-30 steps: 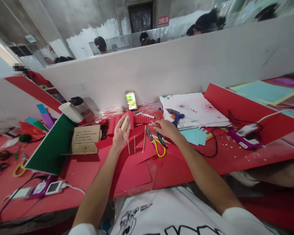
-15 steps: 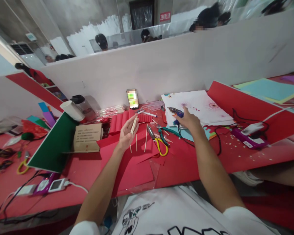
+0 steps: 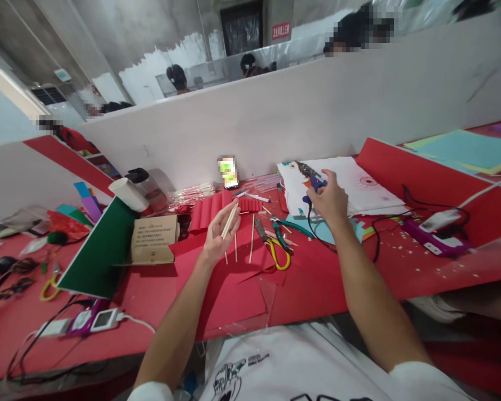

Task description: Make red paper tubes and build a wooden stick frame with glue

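Observation:
My left hand point(image 3: 217, 236) holds a couple of thin pale wooden sticks point(image 3: 230, 220) upright between its fingers, above red paper point(image 3: 229, 303). More such sticks lie on the paper just right of it. In my right hand point(image 3: 333, 197) is a blue hot glue gun point(image 3: 316, 179), its blackened nozzle pointing up and left over the white paper sheets point(image 3: 350, 172). A dark cord hangs from its grip. Between my hands lie yellow-handled scissors point(image 3: 280, 259) and teal-handled pliers point(image 3: 294, 226).
A lit phone point(image 3: 228, 171) leans on the white partition point(image 3: 250, 122). At left stand a cardboard box point(image 3: 153, 239), a green board point(image 3: 94, 250) and a white roll point(image 3: 129, 194). A purple power strip point(image 3: 436, 239) with cables sits at right, before a red board point(image 3: 421, 195).
My right hand has risen slightly and moved right with the glue gun, whose nozzle now tips further upward. My left hand keeps its hold on the sticks. The view has shifted a little.

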Available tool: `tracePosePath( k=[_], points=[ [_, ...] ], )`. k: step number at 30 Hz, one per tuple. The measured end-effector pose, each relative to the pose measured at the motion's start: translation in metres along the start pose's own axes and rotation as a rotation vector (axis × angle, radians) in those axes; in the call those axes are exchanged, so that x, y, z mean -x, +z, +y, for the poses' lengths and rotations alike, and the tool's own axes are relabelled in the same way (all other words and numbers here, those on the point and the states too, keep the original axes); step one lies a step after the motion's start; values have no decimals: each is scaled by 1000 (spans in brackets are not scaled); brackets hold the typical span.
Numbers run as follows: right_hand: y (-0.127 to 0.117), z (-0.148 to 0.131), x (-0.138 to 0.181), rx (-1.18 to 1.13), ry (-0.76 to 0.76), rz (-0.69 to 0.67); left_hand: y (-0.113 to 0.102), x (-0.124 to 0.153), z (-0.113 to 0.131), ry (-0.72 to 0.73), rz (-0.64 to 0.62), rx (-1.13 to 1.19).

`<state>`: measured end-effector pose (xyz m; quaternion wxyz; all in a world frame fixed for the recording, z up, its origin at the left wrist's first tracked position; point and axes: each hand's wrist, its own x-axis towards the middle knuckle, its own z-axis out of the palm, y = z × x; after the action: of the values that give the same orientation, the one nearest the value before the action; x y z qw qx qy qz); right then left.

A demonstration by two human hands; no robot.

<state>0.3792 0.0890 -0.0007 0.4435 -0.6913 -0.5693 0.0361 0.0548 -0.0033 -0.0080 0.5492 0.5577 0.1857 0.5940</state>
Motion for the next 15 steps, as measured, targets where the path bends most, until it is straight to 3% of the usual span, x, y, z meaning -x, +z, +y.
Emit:
tracePosePath(
  k=[4,9,15],
  points=[
    [3,-4,1,-486,-76,57,2,3,6,-9,-40,13],
    [16,-19,3,-1064,-2,-72,2,5,9,-31,-48,-1],
    [11,-43,19,-1319,21,-355,-2,2,5,-49,-24,-8]
  ],
)
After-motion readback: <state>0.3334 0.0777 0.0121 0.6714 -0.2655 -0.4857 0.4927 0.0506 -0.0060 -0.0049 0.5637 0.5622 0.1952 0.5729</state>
